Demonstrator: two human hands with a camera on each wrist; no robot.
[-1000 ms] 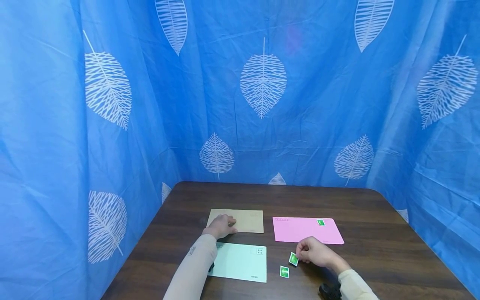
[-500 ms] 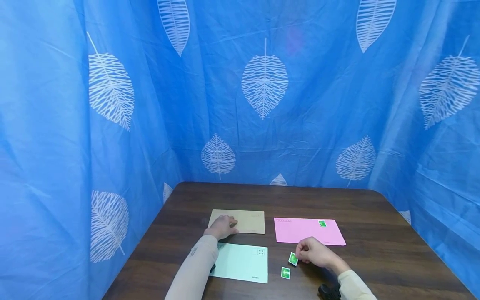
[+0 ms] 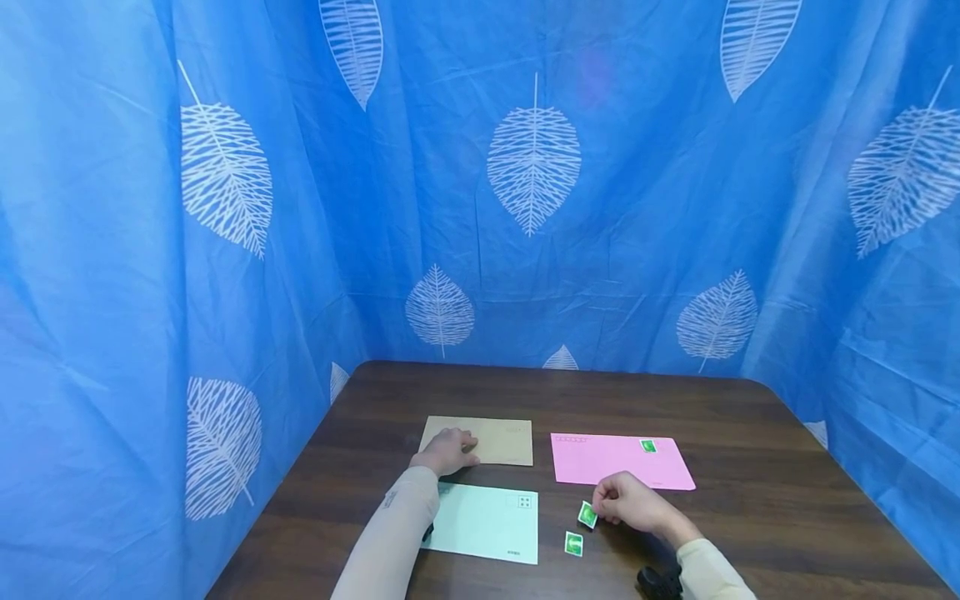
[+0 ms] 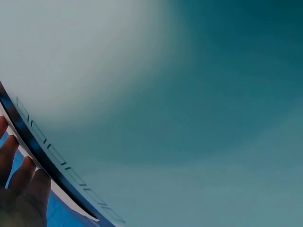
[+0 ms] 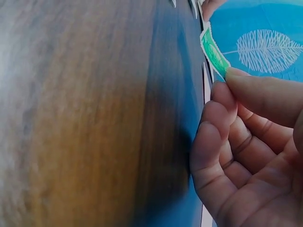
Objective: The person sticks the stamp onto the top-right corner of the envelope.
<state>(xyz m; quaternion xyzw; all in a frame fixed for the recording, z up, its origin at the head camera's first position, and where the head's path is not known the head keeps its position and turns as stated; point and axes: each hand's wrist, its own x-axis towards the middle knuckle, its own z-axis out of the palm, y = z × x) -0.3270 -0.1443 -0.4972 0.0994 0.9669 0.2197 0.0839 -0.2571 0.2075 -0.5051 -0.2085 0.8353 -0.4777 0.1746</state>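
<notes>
My right hand [image 3: 630,502] pinches a green stamp [image 3: 588,515] between thumb and fingertips, low above the table. In the right wrist view the stamp [image 5: 215,53] curves slightly and shows its white scalloped edge. A second green stamp [image 3: 573,544] lies flat just left of and below it. My left hand [image 3: 447,452] rests on the beige envelope [image 3: 501,442], covering its lower left part. The fingers [image 4: 34,189] look extended and loosely bent in the left wrist view. Below that forearm lies a mint-green envelope [image 3: 487,521], its left end partly hidden by the sleeve.
A pink envelope [image 3: 603,461] lies beyond my right hand and bears a green stamp [image 3: 648,447] at its upper right. The dark wooden table [image 3: 742,433] is enclosed by a blue curtain [image 3: 622,233] with white leaf prints. A black device [image 3: 658,582] sits at my right wrist.
Both hands keep their places, the right one still pinching its stamp. Only the head view has shifted slightly, so the scene appears a little further right.
</notes>
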